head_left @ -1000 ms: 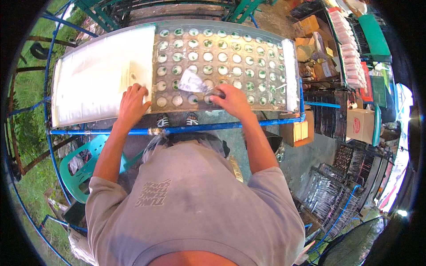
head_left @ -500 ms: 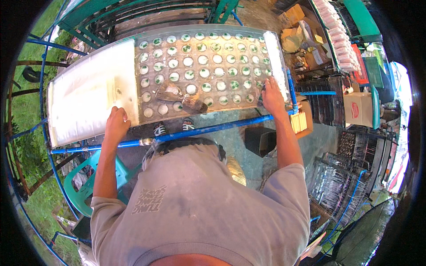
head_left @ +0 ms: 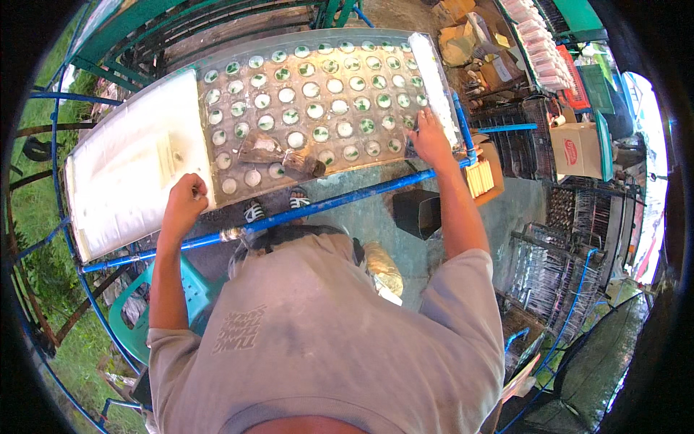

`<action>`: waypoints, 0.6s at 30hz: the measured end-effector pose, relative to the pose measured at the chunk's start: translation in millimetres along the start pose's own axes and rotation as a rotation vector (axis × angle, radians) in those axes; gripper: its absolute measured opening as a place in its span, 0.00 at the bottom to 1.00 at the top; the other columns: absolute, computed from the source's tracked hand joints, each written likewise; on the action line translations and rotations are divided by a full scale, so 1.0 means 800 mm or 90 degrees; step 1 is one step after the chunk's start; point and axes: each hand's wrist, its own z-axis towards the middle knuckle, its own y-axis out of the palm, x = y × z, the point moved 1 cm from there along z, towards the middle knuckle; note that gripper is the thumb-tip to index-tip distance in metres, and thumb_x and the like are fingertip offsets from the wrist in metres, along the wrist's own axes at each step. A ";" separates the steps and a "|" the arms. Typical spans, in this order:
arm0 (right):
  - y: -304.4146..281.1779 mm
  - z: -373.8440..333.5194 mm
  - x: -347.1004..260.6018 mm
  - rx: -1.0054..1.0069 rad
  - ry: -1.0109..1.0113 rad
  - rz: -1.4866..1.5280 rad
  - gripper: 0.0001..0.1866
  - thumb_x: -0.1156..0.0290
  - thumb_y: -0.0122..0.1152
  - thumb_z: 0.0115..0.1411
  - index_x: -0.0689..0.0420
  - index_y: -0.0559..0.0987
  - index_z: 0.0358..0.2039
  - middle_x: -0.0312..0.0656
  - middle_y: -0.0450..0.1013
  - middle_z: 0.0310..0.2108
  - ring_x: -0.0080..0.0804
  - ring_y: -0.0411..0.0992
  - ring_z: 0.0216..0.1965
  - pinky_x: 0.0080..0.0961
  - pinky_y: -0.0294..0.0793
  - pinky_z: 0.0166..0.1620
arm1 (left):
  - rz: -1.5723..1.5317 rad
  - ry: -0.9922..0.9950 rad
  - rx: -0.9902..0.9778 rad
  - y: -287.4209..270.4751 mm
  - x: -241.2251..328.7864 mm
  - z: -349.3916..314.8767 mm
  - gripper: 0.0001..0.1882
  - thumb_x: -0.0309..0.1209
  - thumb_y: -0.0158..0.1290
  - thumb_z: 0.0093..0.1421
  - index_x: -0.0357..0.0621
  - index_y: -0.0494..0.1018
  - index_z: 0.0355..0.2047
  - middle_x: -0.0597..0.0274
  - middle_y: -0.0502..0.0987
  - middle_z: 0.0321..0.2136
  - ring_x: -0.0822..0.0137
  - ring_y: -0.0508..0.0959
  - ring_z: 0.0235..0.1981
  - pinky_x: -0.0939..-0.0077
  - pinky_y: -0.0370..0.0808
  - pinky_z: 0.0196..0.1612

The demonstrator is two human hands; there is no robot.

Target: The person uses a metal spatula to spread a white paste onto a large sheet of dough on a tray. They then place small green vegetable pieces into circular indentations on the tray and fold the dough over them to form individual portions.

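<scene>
A clear panel (head_left: 289,177) lies in front of me, with rows of round cups (head_left: 296,139) showing white and green in it. At its left end is a broad white sheet (head_left: 123,173). My left hand (head_left: 186,199) is at that sheet's near edge, fingers curled closed; whether anything is pinched in them is hidden. My right hand (head_left: 431,141) rests at the panel's right end beside a narrow white strip (head_left: 432,79), its fingers stretched forward. A small dark thing shows beside its thumb. Two brown wooden-looking blocks (head_left: 260,148) sit on the panel near its front edge.
A blue pipe frame (head_left: 325,201) runs along the panel's near side. A green chair (head_left: 181,289) stands at left, a black bin (head_left: 418,213) below right. Cardboard boxes (head_left: 576,148) and wire racks (head_left: 546,275) fill the right side. Green metal bars (head_left: 217,29) are beyond the panel.
The whole view has shifted, so the panel appears farther left and slightly turned. My left hand is a little closer to the white sheet's near right corner. The right hand stays at the panel's right end.
</scene>
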 end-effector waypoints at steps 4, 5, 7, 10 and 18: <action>-0.012 -0.024 -0.042 -0.118 0.126 -0.034 0.22 0.64 0.57 0.63 0.68 0.77 0.51 0.65 0.71 0.57 0.61 0.69 0.60 0.48 0.69 0.63 | -0.281 -0.038 -0.100 0.022 0.051 0.018 0.09 0.22 0.60 0.53 0.41 0.70 0.29 0.68 0.71 0.27 0.76 0.68 0.28 0.77 0.68 0.33; -0.027 -0.025 -0.053 -0.165 0.131 -0.033 0.19 0.65 0.57 0.62 0.67 0.78 0.47 0.64 0.74 0.53 0.61 0.71 0.57 0.49 0.71 0.60 | -0.337 -0.029 -0.107 0.038 0.056 0.025 0.09 0.22 0.60 0.53 0.42 0.69 0.29 0.68 0.71 0.28 0.76 0.69 0.28 0.78 0.69 0.32; -0.039 -0.031 -0.061 -0.204 0.092 -0.050 0.16 0.66 0.56 0.62 0.66 0.80 0.41 0.61 0.77 0.45 0.60 0.76 0.50 0.51 0.75 0.55 | -0.449 0.004 -0.122 0.072 0.069 0.047 0.09 0.22 0.59 0.52 0.44 0.69 0.29 0.68 0.72 0.29 0.75 0.70 0.27 0.79 0.69 0.30; -0.048 -0.031 -0.073 -0.216 0.025 -0.064 0.13 0.66 0.54 0.62 0.63 0.81 0.35 0.58 0.79 0.38 0.59 0.78 0.43 0.53 0.77 0.48 | -0.755 -0.082 -0.236 0.101 0.094 0.061 0.10 0.22 0.58 0.52 0.46 0.68 0.31 0.66 0.72 0.32 0.74 0.71 0.28 0.79 0.69 0.27; -0.055 -0.025 -0.021 -0.155 0.147 -0.022 0.18 0.59 0.55 0.66 0.63 0.79 0.39 0.60 0.79 0.37 0.60 0.78 0.42 0.54 0.76 0.48 | -0.973 0.006 -0.340 0.123 0.097 0.076 0.15 0.37 0.65 0.59 0.51 0.67 0.32 0.67 0.68 0.27 0.74 0.69 0.26 0.82 0.64 0.23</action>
